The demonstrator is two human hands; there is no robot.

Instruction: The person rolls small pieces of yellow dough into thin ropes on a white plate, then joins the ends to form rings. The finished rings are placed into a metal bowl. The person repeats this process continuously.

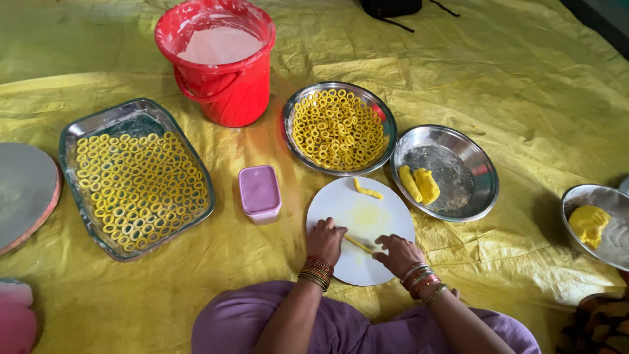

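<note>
My left hand (325, 238) and my right hand (397, 254) rest on a round white board (386, 213), fingers curled over a thin yellow dough strip (358, 244) that lies between them. Both wrists wear bangles. A short curved dough piece (367, 191) lies at the board's far edge. Behind it, a round steel plate (292, 110) holds many yellow dough rings. A second steel plate (472, 172) to the right carries two lumps of yellow dough (420, 184).
A rectangular steel tray (131, 121) at the left is filled with rows of yellow rings. A small pink container (260, 193) stands beside the board, a red bucket (226, 85) of white flour behind. A steel plate (576, 200) with dough sits far right. Yellow sheet (524, 78) covers the floor.
</note>
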